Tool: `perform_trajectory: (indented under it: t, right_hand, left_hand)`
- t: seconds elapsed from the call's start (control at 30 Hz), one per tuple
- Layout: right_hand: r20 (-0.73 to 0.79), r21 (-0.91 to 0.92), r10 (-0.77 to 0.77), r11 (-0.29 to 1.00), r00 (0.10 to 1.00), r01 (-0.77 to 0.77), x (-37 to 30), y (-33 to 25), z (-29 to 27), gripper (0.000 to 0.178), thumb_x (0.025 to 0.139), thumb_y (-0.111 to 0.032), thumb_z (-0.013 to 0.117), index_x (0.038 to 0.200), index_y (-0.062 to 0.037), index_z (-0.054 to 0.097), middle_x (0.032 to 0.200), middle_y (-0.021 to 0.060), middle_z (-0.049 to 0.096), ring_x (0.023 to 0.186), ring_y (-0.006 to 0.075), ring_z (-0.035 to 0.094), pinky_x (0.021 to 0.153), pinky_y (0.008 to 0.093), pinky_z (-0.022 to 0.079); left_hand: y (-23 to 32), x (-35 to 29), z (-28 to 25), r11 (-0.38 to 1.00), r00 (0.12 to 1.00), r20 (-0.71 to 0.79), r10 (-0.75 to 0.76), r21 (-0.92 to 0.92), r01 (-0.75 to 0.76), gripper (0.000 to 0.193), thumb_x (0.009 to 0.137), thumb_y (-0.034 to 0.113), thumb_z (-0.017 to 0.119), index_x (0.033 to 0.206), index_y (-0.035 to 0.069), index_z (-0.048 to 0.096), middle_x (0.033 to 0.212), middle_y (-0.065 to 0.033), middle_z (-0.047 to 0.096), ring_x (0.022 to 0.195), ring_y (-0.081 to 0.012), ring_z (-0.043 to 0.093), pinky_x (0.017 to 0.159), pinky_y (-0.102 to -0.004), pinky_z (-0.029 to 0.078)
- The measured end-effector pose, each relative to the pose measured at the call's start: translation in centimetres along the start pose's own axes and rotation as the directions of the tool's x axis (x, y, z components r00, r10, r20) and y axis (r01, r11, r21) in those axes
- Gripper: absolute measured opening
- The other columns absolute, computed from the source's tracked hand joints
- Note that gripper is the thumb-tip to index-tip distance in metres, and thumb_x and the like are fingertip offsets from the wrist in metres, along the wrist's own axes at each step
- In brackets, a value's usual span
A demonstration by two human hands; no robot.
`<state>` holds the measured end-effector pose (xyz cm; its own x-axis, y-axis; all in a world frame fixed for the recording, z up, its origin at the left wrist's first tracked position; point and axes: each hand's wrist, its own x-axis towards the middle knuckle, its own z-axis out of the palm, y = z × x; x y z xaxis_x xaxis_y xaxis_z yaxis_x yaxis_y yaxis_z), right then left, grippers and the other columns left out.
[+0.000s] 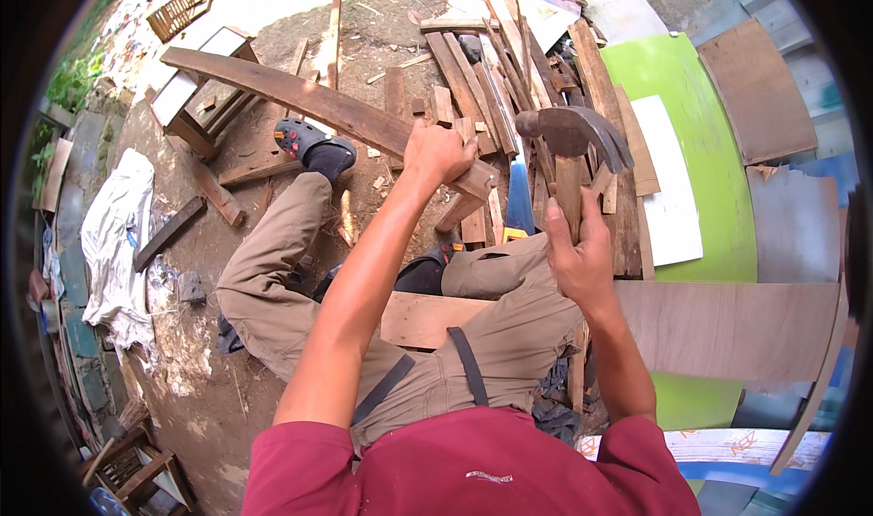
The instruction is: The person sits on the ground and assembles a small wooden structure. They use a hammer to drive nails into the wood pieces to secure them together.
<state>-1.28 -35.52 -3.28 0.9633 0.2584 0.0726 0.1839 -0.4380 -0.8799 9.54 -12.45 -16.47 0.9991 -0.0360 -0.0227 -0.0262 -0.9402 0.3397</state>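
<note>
My left hand (437,155) is closed around a long brown wooden plank (300,98), near its right end. From there the plank slants up to the far left, over my left foot. In my right hand (582,252) a claw hammer (568,139) stands head up, gripped low on its wooden handle. Its curved claw points right and its striking face points left toward the plank; the two are apart. Beyond and between my hands a handsaw (519,198) with a blue blade and a yellow-orange handle part lies among the boards.
Loose wood strips (473,89) are heaped ahead. A green sheet (718,161) and a white panel (668,184) lie to the right, beside a plywood board (727,330). A small wooden frame (191,134) with a pale top stands at the far left, near a white cloth (118,234).
</note>
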Motion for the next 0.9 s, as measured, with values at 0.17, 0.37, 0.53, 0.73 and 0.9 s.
perform_trajectory:
  t: [0.17, 0.37, 0.53, 0.73, 0.9]
  right_hand:
    - [0.115, -0.213, 0.007, 0.977, 0.993, 0.017, -1.3, 2.8, 1.1, 0.030, 0.106, -0.021, 0.061, 0.123, 0.0036, 0.060, 0.080, 0.0091, 0.065, 0.070, 0.0120, 0.059, 0.063, 0.0312, 0.048]
    - [0.018, 0.028, 0.010, 1.000, 1.000, -0.011, -1.2, -1.1, 0.1, 0.040, 0.107, -0.026, 0.059, 0.135, 0.0028, 0.053, 0.082, 0.0061, 0.062, 0.064, 0.0111, 0.056, 0.058, 0.0291, 0.046]
    - [0.243, 0.236, 0.271, 0.915, 0.931, -0.328, -1.9, -0.6, 1.0, 0.040, 0.111, -0.033, 0.051, 0.137, -0.0035, 0.046, 0.070, -0.0021, 0.045, 0.045, 0.0058, 0.039, 0.040, 0.0243, 0.035]
    - [0.124, 0.188, 0.179, 0.962, 0.976, -0.200, -1.8, -0.8, 1.8, 0.041, 0.111, -0.036, 0.051, 0.127, 0.0015, 0.055, 0.071, -0.0038, 0.050, 0.058, 0.0045, 0.045, 0.051, 0.0245, 0.037]
    - [0.140, 0.345, 0.055, 0.933, 0.989, -0.101, -2.1, -3.7, 0.9, 0.043, 0.112, -0.040, 0.048, 0.126, 0.0004, 0.053, 0.069, -0.0036, 0.049, 0.057, 0.0037, 0.044, 0.052, 0.0234, 0.036]
  left_hand:
    - [0.3, 0.3, 0.1, 1.000, 1.000, -0.015, 0.014, 0.014, -0.014, 0.050, 0.099, 0.046, 0.049, 0.087, 0.010, 0.082, 0.084, -0.0211, 0.075, 0.086, -0.0359, 0.072, 0.092, -0.0468, 0.041]
    - [-0.3, -0.1, 0.1, 1.000, 1.000, -0.009, 0.003, -0.002, -0.003, 0.054, 0.100, 0.048, 0.048, 0.086, 0.007, 0.081, 0.083, -0.0221, 0.075, 0.085, -0.0361, 0.072, 0.093, -0.0464, 0.041]
    - [0.3, 0.2, -0.2, 1.000, 1.000, -0.023, 0.008, 0.007, -0.008, 0.053, 0.099, 0.046, 0.050, 0.086, 0.006, 0.081, 0.083, -0.0226, 0.074, 0.085, -0.0372, 0.071, 0.092, -0.0457, 0.041]
    - [0.1, 0.2, 0.0, 1.000, 1.000, -0.017, 0.013, 0.009, -0.012, 0.053, 0.098, 0.046, 0.050, 0.088, 0.005, 0.081, 0.085, -0.0228, 0.074, 0.087, -0.0365, 0.072, 0.091, -0.0460, 0.042]
    - [-0.2, -0.1, -0.1, 1.000, 1.000, -0.020, 0.010, -0.014, -0.010, 0.054, 0.100, 0.046, 0.048, 0.087, 0.005, 0.081, 0.086, -0.0231, 0.074, 0.087, -0.0372, 0.072, 0.091, -0.0470, 0.041]
